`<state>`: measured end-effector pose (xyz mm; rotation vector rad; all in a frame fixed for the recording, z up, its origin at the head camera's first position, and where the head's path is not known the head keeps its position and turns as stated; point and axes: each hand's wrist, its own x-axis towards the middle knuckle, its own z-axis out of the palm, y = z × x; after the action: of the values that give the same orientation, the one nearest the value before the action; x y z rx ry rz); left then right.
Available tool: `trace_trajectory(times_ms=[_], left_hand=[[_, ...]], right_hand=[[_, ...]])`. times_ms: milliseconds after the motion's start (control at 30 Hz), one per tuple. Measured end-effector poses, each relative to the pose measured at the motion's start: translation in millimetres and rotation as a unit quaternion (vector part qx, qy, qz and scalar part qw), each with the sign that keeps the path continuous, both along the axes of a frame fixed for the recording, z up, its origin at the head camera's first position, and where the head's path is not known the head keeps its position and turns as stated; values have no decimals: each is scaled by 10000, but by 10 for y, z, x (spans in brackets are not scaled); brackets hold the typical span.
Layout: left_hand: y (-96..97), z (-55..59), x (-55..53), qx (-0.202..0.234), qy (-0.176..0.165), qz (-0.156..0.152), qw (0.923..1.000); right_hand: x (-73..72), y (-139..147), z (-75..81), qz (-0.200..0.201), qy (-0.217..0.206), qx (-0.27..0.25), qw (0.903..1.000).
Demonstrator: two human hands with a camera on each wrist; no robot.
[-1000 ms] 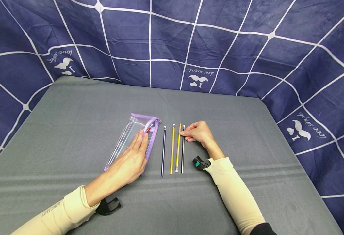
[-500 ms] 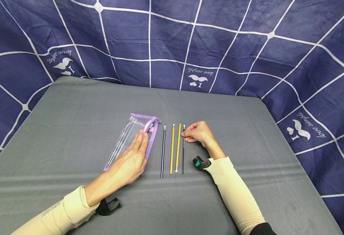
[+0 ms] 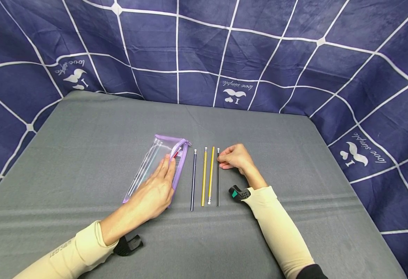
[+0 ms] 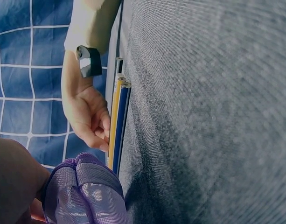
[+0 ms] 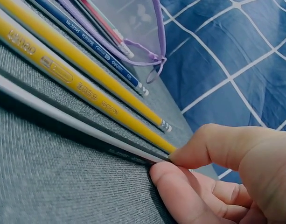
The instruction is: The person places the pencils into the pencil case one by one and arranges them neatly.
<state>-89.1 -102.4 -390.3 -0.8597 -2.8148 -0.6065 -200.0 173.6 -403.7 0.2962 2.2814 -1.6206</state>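
A see-through pencil case [image 3: 147,162] with purple mesh trim lies on the grey cloth, its zipper side parted. Across it rests my left hand [image 3: 156,190], fingers straight along the zipper edge. A red pencil [image 3: 177,152] and other pencils show inside the case. Between thumb and forefinger, my right hand [image 3: 236,157] pinches the black pencil [image 5: 119,151] near its eraser end. To that pencil's left lie two yellow pencils [image 5: 87,91], pointing opposite ways, and a blue pencil [image 3: 193,182] nearest the case.
The grey cloth-covered table [image 3: 280,155] reaches to a navy curtain [image 3: 204,46] with white grid lines at the back and sides. A black wrist mount [image 3: 239,193] sits by the right sleeve, another [image 3: 128,245] by the left.
My right hand has shifted slightly right, and the black pencil has moved with it, away from the yellow pencils. The left hand and the case have stayed put.
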Motion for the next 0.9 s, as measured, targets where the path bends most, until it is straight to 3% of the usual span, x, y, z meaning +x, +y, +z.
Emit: trace_trajectory(times_ms=[667,900], left_hand=[[7,-12,2,20,44,-1,10000],[2,-15,8,-10,13,9,10000]], right_hand=[[28,-64,47,-13,182,586,9981],[21,-52,28,-46,204,481,9986]])
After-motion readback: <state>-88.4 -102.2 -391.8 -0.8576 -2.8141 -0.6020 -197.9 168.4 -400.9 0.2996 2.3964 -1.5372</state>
